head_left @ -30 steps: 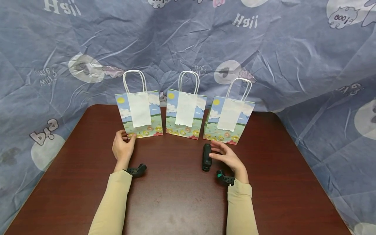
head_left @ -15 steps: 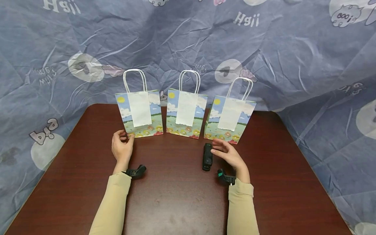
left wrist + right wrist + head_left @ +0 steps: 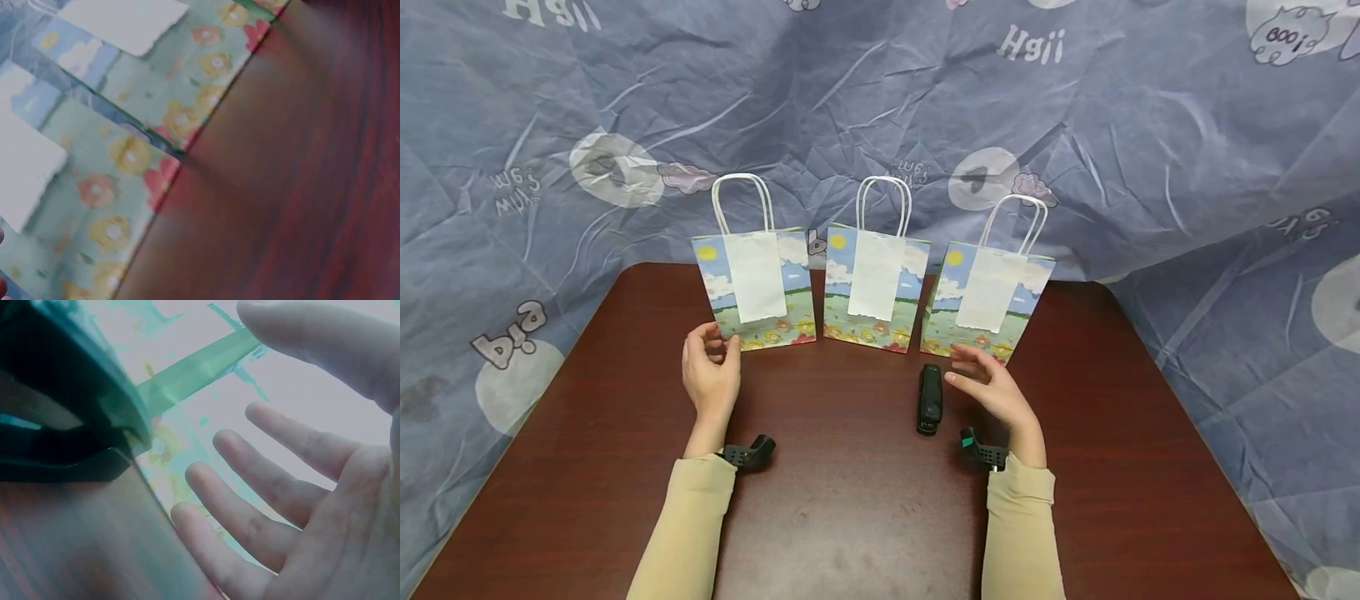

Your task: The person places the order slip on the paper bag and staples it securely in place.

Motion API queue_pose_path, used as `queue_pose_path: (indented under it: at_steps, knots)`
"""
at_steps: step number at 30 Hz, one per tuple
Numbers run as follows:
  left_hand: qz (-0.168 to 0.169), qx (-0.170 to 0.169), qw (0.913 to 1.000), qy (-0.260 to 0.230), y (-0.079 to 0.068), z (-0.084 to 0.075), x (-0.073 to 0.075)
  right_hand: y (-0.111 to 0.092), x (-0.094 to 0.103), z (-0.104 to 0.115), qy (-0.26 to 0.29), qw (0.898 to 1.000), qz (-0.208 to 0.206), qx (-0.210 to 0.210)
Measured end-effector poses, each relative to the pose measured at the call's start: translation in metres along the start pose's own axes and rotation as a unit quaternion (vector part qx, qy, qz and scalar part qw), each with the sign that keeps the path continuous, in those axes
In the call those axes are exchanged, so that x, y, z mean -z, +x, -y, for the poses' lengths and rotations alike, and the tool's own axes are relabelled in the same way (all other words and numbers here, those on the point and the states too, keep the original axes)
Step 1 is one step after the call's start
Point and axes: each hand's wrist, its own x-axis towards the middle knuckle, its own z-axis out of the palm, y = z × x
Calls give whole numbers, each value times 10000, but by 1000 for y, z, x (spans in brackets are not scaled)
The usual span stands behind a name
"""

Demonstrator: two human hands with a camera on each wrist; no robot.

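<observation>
Three paper bags with meadow prints and white twisted handles stand in a row: a left bag [image 3: 767,335], a middle bag [image 3: 838,292] and a right bag [image 3: 946,293]. Each has a white paper sheet on its front. By the left bag's lower left corner is my left hand [image 3: 711,383], fingers loosely bent; whether it touches the bag I cannot tell. A black stapler [image 3: 929,400] lies on the table before the right bag. To its right hovers my right hand [image 3: 1000,396]; the right wrist view shows its fingers [image 3: 250,531] spread, holding nothing, apart from the stapler.
A dark brown wooden table [image 3: 850,500] carries everything. Behind it hangs a wrinkled blue-grey cloth [image 3: 820,108] with white cartoon prints, close behind the bags. Black camera straps [image 3: 749,452] sit on both wrists.
My right hand has drawn away from the stapler, to the right and slightly up. The left hand has shifted a little, its thumb lifting off the bag's lower edge. Bags and stapler stay put.
</observation>
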Motion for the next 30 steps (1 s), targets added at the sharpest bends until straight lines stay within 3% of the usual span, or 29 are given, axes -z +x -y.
queue_pose_path:
  at_steps: [6,16,21,30]
  knots:
    - [-94,-271,9990,-350,5,-18,4,2,4,-10,-54,9999,-87,139]
    - [161,-609,9961,-617,6,-45,7,-9,8,5,-191,9990,-323,248]
    - [429,-726,9954,-459,4,-55,8,-10,8,9,-346,9979,-402,369]
    - [779,-1541,9849,-112,1,-75,6,-15,0,37,-322,9971,-364,593]
